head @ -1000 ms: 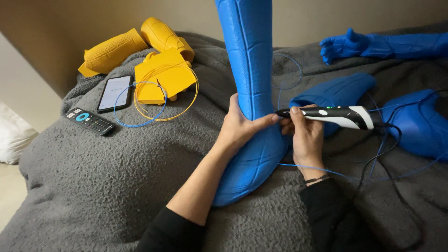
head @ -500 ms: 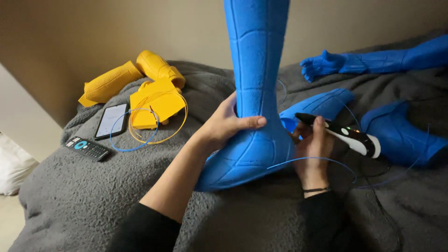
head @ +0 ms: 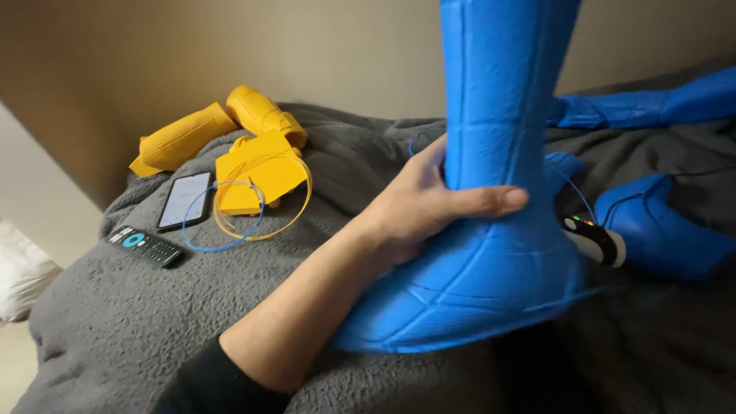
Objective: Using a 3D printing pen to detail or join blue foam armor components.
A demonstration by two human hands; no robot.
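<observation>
Head view: left hand point(head: 418, 203) grips the blue boot point(head: 491, 230) at the ankle, boot upright on the grey blanket point(head: 92, 330). Right hand hidden behind the boot, grip unknown; pen point(head: 594, 240) just right of it, phone point(head: 185, 200) and remote point(head: 144, 246) well left.

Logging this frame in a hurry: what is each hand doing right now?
Left hand: closed around the upright blue boot-shaped piece, gripping its ankle.
Right hand: not in view, hidden behind the blue piece; cannot be told.
</observation>
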